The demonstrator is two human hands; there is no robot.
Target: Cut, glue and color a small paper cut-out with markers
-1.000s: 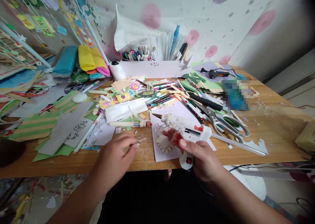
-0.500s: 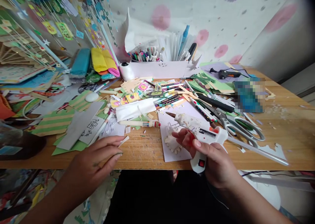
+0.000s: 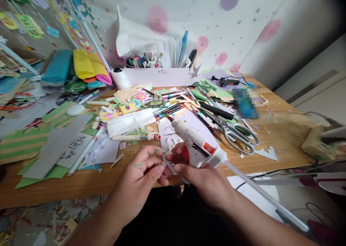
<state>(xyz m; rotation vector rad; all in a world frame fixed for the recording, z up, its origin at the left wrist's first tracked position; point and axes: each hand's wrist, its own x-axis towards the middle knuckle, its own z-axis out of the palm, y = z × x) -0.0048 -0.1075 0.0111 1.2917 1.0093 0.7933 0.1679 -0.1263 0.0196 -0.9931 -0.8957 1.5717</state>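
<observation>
A white glue gun (image 3: 200, 145) with a long clear glue stick (image 3: 266, 195) out of its back is held by my right hand (image 3: 208, 181), its nozzle pointing up and left. Close beside it, my left hand (image 3: 148, 170) is closed, thumb against curled fingers; a tiny pale piece may show at the fingertips, too small to name. Behind the hands lies a white sheet (image 3: 200, 125), partly covered by the glue gun, with a white shape (image 3: 171, 142) on it. A cream multicolour pen (image 3: 135, 137) rests left of the sheet.
Large scissors (image 3: 240, 136) lie on the right, near a blurred blue item (image 3: 245, 103). A pen box (image 3: 156, 76) stands at the back. Striped green paper (image 3: 24, 141) and grey card (image 3: 58, 145) cover the left. A black glue gun (image 3: 228, 81) lies back right.
The view has turned to the right. My left hand has moved in beside my right hand and closed. The glue gun has tilted, its stick now pointing further down; a paper scrap lies on the table.
</observation>
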